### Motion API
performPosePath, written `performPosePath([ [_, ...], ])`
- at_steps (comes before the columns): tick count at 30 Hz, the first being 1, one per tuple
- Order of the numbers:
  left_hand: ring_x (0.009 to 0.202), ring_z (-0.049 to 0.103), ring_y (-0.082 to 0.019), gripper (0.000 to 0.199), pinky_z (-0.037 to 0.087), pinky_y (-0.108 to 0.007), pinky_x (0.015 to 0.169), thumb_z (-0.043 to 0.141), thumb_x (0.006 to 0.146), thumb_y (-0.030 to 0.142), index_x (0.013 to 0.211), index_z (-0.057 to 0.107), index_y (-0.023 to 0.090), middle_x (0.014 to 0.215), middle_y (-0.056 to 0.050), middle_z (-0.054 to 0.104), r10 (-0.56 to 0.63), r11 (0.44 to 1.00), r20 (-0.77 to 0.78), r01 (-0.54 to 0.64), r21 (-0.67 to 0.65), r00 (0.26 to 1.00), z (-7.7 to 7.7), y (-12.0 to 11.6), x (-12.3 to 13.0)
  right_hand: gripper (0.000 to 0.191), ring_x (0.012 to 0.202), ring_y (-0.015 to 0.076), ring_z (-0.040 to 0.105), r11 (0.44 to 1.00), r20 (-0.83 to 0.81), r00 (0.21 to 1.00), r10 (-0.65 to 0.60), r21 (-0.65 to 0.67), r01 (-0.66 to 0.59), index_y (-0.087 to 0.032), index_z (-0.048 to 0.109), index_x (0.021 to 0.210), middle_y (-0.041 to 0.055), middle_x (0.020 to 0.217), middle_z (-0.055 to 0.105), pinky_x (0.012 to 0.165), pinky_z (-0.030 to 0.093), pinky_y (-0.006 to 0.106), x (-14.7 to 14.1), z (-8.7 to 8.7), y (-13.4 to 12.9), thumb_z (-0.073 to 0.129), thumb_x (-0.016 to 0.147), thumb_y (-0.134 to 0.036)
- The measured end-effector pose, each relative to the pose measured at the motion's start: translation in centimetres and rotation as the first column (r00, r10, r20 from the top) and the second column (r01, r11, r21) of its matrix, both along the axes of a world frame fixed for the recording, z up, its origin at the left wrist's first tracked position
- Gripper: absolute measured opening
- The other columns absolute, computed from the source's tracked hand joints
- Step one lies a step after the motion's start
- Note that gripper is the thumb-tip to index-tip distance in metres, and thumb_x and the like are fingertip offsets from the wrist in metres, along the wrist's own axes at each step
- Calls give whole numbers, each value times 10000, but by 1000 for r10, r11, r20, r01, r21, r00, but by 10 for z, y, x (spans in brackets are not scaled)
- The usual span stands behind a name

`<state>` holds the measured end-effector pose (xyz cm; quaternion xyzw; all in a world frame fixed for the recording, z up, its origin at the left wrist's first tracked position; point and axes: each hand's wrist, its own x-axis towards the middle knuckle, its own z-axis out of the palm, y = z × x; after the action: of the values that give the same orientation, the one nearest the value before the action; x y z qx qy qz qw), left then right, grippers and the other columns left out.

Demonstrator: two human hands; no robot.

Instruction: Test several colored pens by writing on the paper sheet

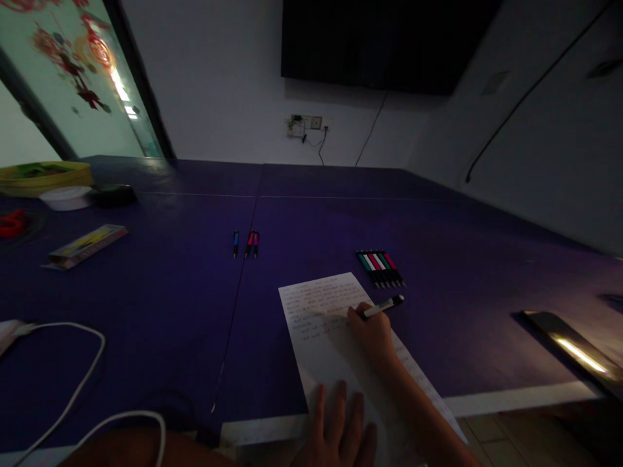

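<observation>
A sheet of white paper [324, 360] lies at the table's near edge, its upper part covered with lines of handwriting. My right hand [374, 334] is closed round a white pen with a black end [382, 307], and rests on the right side of the sheet. The pen's tip is hidden by the fingers. Flat on the lower part of the paper is my left hand [338, 431], its fingers spread and holding nothing. Beyond the sheet, a row of several coloured pens [379, 267] lies side by side.
One blue pen [236, 244] and two pink pens [252, 244] lie mid-table. At the left are a small box [88, 246], red scissors [12, 224], a yellow basket [46, 181], a white bowl [67, 198] and a white cable [100, 350]. A dark shiny device [574, 344] sits right.
</observation>
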<state>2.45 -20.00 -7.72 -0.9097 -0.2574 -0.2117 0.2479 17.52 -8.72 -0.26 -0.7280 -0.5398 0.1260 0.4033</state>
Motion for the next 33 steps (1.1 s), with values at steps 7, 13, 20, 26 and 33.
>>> performPosePath([
  [7,1110,413,-309,403,152,-614,925,392,812,420,1158,427,216,1268,-115,415,-22,1000,21,21,19,1000,11,1,-1,265,398,110,386,1000,19,1000,-4,1,4,-204,368,454,-28,359,382,428,281,224,0,-4,0,409,628,-400],
  [13,1082,431,-313,372,135,-615,922,417,804,394,1130,467,222,1228,-110,458,-33,999,38,32,29,999,13,1,-1,270,395,108,382,999,22,999,38,4,-38,-201,382,453,-29,360,381,421,275,221,0,-5,-1,419,626,-404],
  [20,1059,451,-317,339,96,-635,911,378,823,374,1109,483,226,1205,-109,475,-48,999,-3,48,-19,999,15,1,-1,277,398,108,381,999,19,999,34,0,-34,-204,364,450,-30,364,377,428,275,223,-1,-3,0,411,631,-409],
  [26,1090,440,-284,331,107,-604,938,320,845,367,1117,471,255,1218,-73,468,-14,1000,-17,14,11,1000,17,1,-2,272,407,110,383,999,43,998,40,-12,-40,-205,356,463,-34,369,372,431,275,225,0,-4,-2,405,650,-397],
  [33,1114,409,-312,423,171,-604,923,403,805,423,1171,409,211,1284,-135,389,-10,999,17,10,31,1000,7,1,0,271,415,118,399,1000,49,999,-2,11,1,-207,358,453,-22,372,396,440,292,231,-1,-1,-1,406,642,-396],
])
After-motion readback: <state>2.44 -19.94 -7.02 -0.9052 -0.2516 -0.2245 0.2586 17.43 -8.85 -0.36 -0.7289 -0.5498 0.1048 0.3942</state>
